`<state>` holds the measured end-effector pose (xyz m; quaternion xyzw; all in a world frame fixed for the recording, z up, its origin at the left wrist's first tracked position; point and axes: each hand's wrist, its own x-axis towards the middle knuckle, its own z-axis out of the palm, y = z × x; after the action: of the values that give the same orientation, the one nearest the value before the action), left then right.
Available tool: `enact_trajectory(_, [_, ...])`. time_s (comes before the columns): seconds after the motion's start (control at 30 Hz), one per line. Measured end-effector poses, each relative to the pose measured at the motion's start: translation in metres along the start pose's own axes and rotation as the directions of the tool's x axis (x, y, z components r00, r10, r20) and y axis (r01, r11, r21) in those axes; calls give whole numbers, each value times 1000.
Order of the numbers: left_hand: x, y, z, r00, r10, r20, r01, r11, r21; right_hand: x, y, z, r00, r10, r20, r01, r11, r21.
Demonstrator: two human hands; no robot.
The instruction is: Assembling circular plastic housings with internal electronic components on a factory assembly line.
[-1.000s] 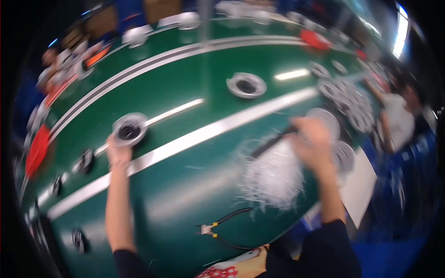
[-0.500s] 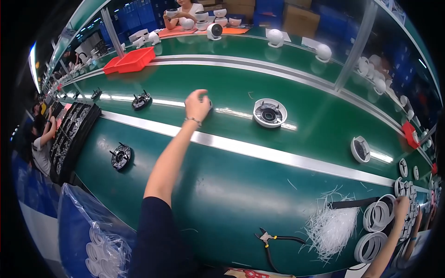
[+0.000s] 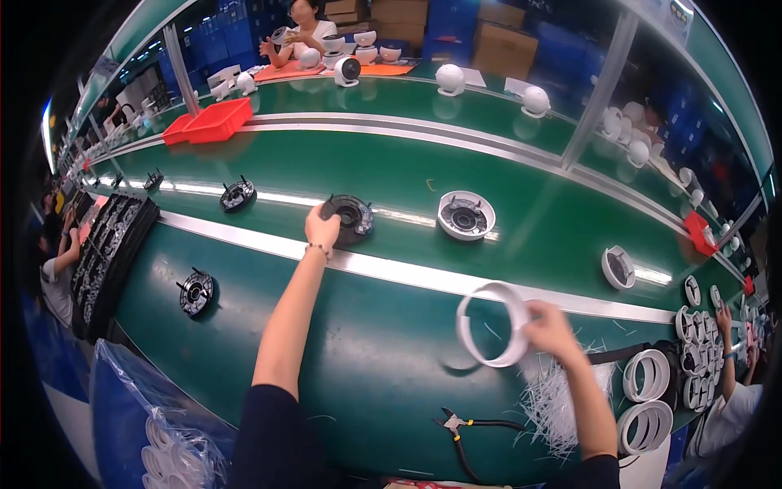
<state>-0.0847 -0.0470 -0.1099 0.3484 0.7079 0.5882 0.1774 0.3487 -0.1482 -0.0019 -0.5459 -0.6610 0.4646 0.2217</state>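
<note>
My left hand is closed on the near-left edge of a black round base with upright posts, over the far green belt. My right hand grips a white plastic ring by its right side, holding it up above the near green worktop. Further along the belt sits another black base inside a white ring-shaped housing. A loose black base lies on the worktop to the left of my left arm.
Cutting pliers, a heap of clear plastic strips and stacked white rings lie at the near right. A silver rail divides worktop and belt. Red trays stand far left. A co-worker sits across.
My left hand now has a black base, clearly visible in its grip. My right hand has moved left from the ring stacks, bringing a white ring with it. The view has shifted slightly.
</note>
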Motion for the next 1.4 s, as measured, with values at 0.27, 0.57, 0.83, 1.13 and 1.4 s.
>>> enact_trajectory(0.27, [-107,34,-12,995,83,47,-53,889,-454,-15,-18,62,963,-229,141,269,788,-554])
enact_trajectory(0.57, [-143,57,-6,985,116,126,-17,800,-600,15,-31,74,759,-388,523,639,596,-485])
enact_trajectory(0.83, [-168,61,0,966,140,219,34,766,-642,33,0,79,776,-623,-100,620,782,-58])
enact_trajectory(1.13, [-203,111,-18,592,363,719,641,329,-694,41,-40,119,781,-539,-316,622,720,307])
enact_trajectory(1.4, [-193,95,-17,372,133,919,906,165,-391,27,-50,117,759,-643,-105,625,764,-160])
